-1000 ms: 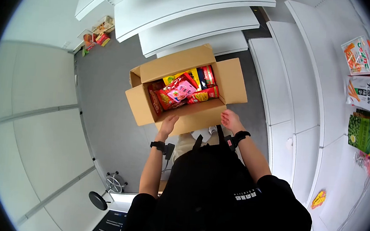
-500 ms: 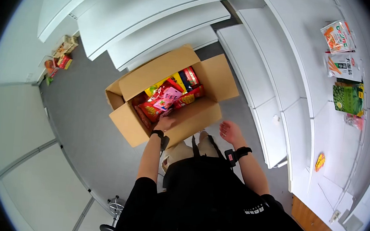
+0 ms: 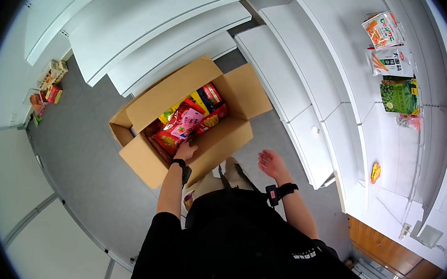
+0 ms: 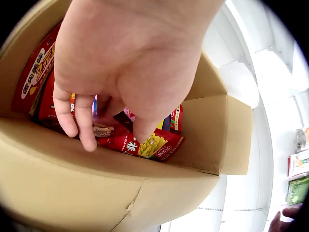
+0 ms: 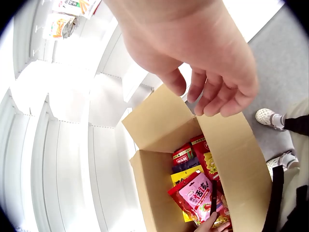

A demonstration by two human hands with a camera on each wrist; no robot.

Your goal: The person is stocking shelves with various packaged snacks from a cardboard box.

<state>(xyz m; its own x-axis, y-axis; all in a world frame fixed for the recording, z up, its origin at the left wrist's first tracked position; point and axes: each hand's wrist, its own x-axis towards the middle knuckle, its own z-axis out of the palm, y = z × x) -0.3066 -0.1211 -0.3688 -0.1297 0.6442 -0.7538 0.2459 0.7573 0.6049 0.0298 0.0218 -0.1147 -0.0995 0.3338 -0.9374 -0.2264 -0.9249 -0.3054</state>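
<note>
Plainly, white shelves [image 3: 159, 22] stand beside an open cardboard box [image 3: 220, 147] holding red, yellow and dark packets [image 3: 166, 141]. Inside, a pink packet [image 3: 188, 122] lies uppermost, printed with Chinese characters; a white shelf pack [image 3: 390, 62] shows 大 (the rest blurs). The right hand [image 3: 273, 163] hangs outside, fingers loosely curled; the left hand [image 3: 186, 151] reaches in, but whether it pinches the dark strip [image 5: 214, 195] I cannot tell.

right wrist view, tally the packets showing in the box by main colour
Red packets: at least 3
Yellow packets: at least 1
Pink packet: 1
Dark blue packet: 1
Total: at least 6; overlaps make an exact count impossible
</note>
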